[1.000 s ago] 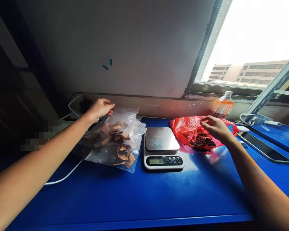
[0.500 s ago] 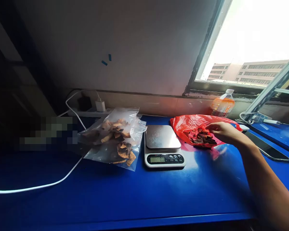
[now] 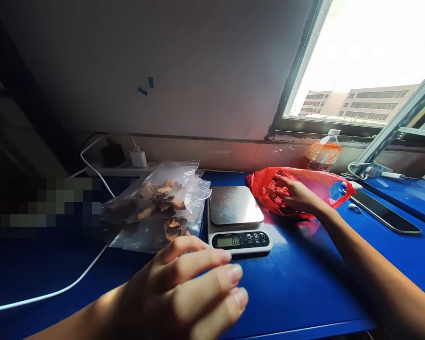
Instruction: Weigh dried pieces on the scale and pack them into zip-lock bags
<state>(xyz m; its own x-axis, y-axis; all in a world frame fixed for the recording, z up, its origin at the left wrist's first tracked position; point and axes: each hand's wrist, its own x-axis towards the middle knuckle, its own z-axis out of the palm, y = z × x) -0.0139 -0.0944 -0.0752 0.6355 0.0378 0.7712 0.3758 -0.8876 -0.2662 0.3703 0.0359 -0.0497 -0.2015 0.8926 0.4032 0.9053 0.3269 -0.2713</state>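
My left hand [image 3: 194, 283] hovers over the blue table in front of the kitchen scale, its fingers stretched forward and apart with nothing in them. My right hand [image 3: 297, 194] reaches into a red plastic bag [image 3: 318, 177], fingers extended over the dark dried pieces [image 3: 271, 191] inside; the bag partly hides the fingertips. Between the hands stands the digital kitchen scale [image 3: 239, 241], its display reading 0.0 and its steel plate [image 3: 233, 205] bare. Clear zip bags [image 3: 194, 208] holding brown dried pieces [image 3: 166, 191] lie stacked left of the scale.
Behind the red bag stands an orange-labelled bottle [image 3: 324, 153]. At the right lie a phone [image 3: 386, 212] and a white earbud [image 3: 354, 208]. A white cable [image 3: 56, 293] crosses the left of the blue table [image 3: 297, 293] from a charger [image 3: 138, 158].
My left hand has come into view at the bottom. My right hand has moved left and deeper into the red bag. The camera view has shifted slightly.
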